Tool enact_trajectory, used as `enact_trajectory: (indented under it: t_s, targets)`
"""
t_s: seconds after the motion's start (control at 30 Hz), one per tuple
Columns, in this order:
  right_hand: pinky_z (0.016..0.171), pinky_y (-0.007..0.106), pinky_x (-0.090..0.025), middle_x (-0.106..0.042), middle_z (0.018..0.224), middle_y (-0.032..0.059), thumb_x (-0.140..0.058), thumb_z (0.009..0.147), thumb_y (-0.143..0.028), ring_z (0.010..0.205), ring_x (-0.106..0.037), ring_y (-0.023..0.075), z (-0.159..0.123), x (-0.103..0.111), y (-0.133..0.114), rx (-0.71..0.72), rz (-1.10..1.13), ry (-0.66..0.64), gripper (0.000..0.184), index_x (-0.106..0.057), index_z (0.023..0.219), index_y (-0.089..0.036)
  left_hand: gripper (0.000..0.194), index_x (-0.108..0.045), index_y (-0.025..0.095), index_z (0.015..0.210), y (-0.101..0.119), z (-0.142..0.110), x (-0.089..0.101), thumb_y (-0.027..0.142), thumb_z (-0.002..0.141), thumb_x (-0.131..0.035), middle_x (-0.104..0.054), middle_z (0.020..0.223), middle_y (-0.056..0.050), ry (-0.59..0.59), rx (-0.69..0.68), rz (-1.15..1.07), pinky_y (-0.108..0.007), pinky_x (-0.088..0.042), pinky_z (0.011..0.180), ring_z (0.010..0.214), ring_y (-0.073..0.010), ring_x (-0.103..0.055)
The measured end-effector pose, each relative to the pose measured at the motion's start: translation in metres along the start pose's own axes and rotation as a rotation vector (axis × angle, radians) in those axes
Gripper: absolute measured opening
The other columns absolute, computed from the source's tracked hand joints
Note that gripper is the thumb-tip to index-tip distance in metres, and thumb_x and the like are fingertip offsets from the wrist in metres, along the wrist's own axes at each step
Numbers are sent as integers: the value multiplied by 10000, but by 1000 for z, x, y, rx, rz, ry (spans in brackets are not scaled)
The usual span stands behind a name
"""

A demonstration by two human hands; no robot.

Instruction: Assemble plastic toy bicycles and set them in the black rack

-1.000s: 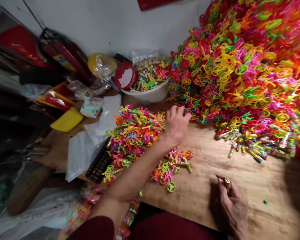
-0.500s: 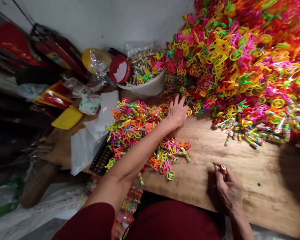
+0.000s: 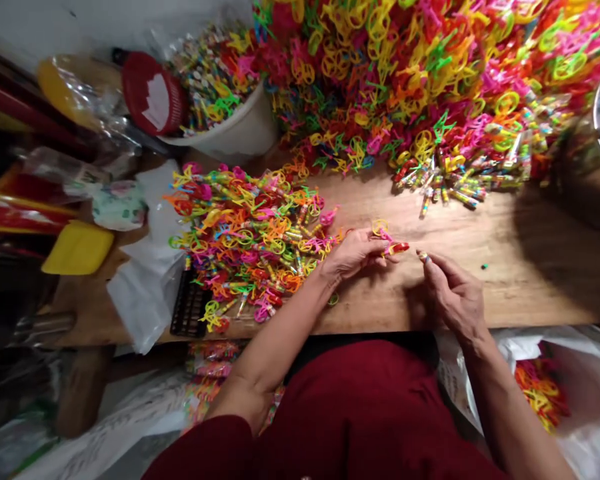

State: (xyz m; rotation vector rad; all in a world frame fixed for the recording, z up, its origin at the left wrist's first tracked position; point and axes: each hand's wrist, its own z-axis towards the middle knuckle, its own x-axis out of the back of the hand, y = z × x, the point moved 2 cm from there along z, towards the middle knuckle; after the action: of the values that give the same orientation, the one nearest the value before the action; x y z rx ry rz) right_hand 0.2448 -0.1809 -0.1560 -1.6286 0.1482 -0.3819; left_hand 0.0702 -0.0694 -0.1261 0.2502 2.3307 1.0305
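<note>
My left hand [image 3: 357, 253] is closed around several small plastic toy pieces [image 3: 387, 245] in pink, yellow and red, just above the wooden table [image 3: 370, 307]. Facing it, my right hand [image 3: 455, 290] pinches a small striped tube [image 3: 423, 257] between thumb and fingers. A narrow gap separates the two hands. Beside my left forearm lies a heap of colourful plastic toys [image 3: 250, 233], with striped tubes mixed in. Behind both hands rises a much larger pile of plastic toy pieces [image 3: 380, 80]. Several loose striped tubes [image 3: 450, 187] lie along its front edge.
A white tub [image 3: 245, 133] full of small tubes stands at the back left, with a red basket [image 3: 155, 93] on it. A yellow scoop-like piece [image 3: 77, 248] and plastic bags [image 3: 150, 300] lie at left. An open sack [image 3: 580, 393] sits below the table at right.
My left hand has come back from the edge of the big pile towards my right hand, now holding toy pieces. The camera view has shifted to the right.
</note>
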Motion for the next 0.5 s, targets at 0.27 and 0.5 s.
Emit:
enact_trajectory:
  t_s: [0.27,0.5]
  targets:
    - [837,314,-588,-792,1010,52,-685,942,-438,916,-737,189,31,7,-12,167,-42,-141,235,-779,1020,-238,234,-670,73,896,-5,-8,-8,267,858,-795,-720,765,-45,-116,42,57,-161,-469,421,524,-88,-667]
    - [850,345,-573,-784,998,44,-681,957,-340,937,-729,203,27,8,-19,226,8,-300,149,-780,1045,-272,507,-665,79,977,-11,-4,-12,484,761,-881,-747,842,-80,-240,100,63,-187,-529,477,583,-130,-718]
